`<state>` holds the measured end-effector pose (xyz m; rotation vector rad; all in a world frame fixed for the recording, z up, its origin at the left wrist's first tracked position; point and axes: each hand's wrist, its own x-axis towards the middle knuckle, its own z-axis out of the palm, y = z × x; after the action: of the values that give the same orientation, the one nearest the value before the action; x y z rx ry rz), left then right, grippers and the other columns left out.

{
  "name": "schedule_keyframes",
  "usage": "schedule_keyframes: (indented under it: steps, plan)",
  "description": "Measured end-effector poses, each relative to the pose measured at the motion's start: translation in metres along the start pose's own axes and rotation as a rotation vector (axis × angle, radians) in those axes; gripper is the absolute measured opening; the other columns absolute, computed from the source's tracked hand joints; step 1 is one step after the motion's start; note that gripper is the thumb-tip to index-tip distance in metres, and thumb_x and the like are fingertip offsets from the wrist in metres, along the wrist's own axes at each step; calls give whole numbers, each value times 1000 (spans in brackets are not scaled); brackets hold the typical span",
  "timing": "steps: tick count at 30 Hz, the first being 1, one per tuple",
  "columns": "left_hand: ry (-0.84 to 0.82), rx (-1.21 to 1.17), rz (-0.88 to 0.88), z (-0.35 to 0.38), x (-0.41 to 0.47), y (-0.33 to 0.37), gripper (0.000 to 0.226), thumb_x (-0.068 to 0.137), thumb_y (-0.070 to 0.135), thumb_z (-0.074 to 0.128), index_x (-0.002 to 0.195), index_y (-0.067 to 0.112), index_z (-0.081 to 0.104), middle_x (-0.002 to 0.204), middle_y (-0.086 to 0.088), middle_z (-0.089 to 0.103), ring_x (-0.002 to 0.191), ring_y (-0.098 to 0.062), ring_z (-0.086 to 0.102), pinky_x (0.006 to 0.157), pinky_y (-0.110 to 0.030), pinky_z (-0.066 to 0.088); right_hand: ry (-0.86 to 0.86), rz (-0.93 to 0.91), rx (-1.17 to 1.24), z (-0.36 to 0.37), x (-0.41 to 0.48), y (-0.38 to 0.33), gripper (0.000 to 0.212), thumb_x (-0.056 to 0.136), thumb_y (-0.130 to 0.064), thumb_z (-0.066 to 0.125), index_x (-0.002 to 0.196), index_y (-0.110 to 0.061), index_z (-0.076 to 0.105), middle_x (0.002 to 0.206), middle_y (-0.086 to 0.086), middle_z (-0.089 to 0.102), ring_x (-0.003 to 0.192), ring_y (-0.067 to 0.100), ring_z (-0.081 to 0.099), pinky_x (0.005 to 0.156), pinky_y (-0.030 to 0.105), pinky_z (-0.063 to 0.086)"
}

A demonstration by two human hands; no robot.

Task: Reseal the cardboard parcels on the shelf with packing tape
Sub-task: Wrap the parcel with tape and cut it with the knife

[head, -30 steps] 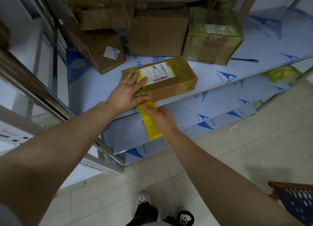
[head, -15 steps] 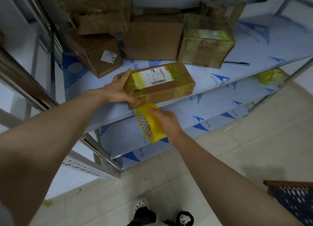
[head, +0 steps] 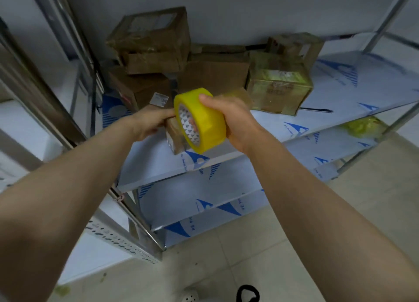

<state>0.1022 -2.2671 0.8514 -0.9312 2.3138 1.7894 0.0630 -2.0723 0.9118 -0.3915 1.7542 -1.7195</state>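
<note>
Now | right hand (head: 234, 120) grips yellow tape roll (head: 204, 125) | parcel (head: 174, 138) mostly hidden behind roll | left hand (head: 148, 122) at parcel, grip unclear

tape roll (head: 205, 122) before parcel (head: 174, 139), boxes (head: 213, 75) stacked behind on shelf (head: 335, 91)

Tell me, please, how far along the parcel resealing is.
Done: the tape-wrapped box at the right looks sealed. In hand: the right hand grips the yellow tape roll at the small parcel under the left hand. Left: the plain brown boxes behind.
</note>
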Motion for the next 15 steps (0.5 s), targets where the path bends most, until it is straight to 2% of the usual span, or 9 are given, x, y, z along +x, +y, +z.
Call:
schedule_keyframes:
  steps: [1, 2, 4, 6, 8, 10, 12, 13, 15]
  plan:
    - [101, -76, 68, 5, 1, 1, 22, 87, 33, 64, 96, 13, 65, 98, -6, 65, 97, -20, 57, 86, -31, 43, 21, -22, -9, 7, 3, -4, 29, 88, -30, 66, 100, -4, 68, 87, 11, 73, 78, 25, 70, 78, 40, 59]
    - [174, -135, 112, 9, 5, -1, 13, 91, 20, 60, 82, 12, 64, 85, -7, 65, 84, -20, 59, 79, -30, 47, 27, -42, -12, 13, 5, -8, 26, 89, -32, 64, 87, -6, 68, 71, 7, 73, 65, 20, 69, 67, 33, 60]
    - [244, -209, 122, 16, 11, -3, 22, 94, 11, 53, 73, 12, 61, 74, -6, 64, 70, -18, 58, 69, -27, 51, 54, -63, -23, 24, 6, -17, 32, 92, -35, 61, 70, -11, 61, 47, -4, 64, 44, 8, 63, 46, 19, 53]
    - [296, -215, 105, 17, 15, -3, 27, 94, 9, 52, 69, 13, 60, 60, 0, 65, 65, -17, 56, 60, -22, 50, 125, -87, -51, 31, 6, -18, 35, 93, -36, 60, 72, -7, 61, 43, -5, 60, 41, 5, 59, 43, 16, 48]
    - [369, -241, 89, 15, 21, -4, 24, 95, 14, 54, 73, 9, 61, 69, -5, 67, 71, -20, 58, 65, -24, 53, 206, -84, -133, 33, 4, -2, 37, 91, -37, 62, 83, -1, 65, 57, -1, 63, 59, 12, 63, 60, 25, 54]
    - [385, -247, 98, 12, 25, -5, 24, 93, 26, 60, 76, 10, 63, 82, -9, 65, 78, -21, 61, 81, -30, 52, 244, -25, -126, 29, -1, 23, 25, 89, -37, 64, 78, -14, 64, 71, -1, 62, 74, 20, 65, 70, 33, 55]
    - [353, -181, 134, 11, 24, -2, 26, 93, 27, 60, 71, 14, 63, 78, -4, 62, 73, -15, 58, 88, -30, 49, 247, 19, -64, 21, -6, 41, 24, 91, -32, 63, 70, -22, 56, 70, -4, 59, 68, 12, 68, 61, 26, 56]
    - [352, -95, 164, 10, 25, 1, 24, 94, 25, 58, 74, 13, 65, 81, -5, 63, 77, -16, 59, 91, -30, 48, 243, 27, -36, 18, -6, 47, 26, 92, -29, 62, 69, -19, 55, 66, -4, 57, 54, 3, 64, 50, 18, 52]
    - [395, 184, 229, 9, 25, 13, 22, 97, 19, 52, 106, 7, 68, 110, -12, 65, 104, -24, 59, 101, -34, 43, 227, 26, -14, 18, -6, 50, 31, 94, -24, 60, 66, -12, 53, 58, -1, 54, 34, -2, 52, 35, 11, 40]
